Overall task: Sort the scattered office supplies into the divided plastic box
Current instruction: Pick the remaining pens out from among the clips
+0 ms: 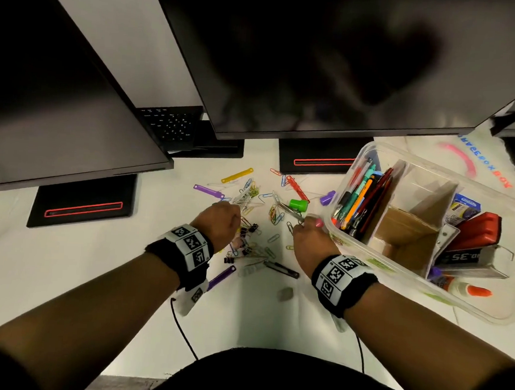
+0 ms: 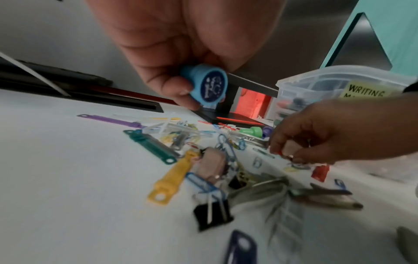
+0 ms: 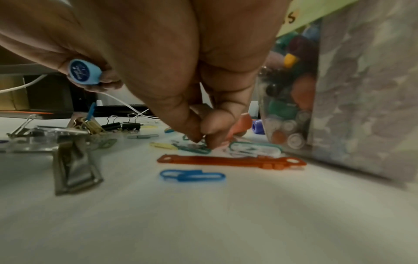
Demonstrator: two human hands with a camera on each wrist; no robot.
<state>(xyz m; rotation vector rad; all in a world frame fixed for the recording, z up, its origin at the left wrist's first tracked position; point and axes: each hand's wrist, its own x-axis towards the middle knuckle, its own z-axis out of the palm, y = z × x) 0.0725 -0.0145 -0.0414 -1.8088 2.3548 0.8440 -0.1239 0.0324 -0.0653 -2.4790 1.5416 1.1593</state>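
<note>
Surface (image 1: 65, 258): white, evenly lit.
Monitors (image 1: 318, 63): dark screens overhanging the far side.
Monitor bases (image 1: 80, 205): black, each with a red-lit slot.
Keyboard (image 1: 170, 123): black, between the screens.

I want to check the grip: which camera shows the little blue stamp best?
Left wrist: the blue stamp sits close, held by the left hand. Right wrist shows it small and off to the side; the head view hides it.

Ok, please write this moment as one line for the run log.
left hand grips blue stamp | right hand pinches green paper clip on table near box
</note>
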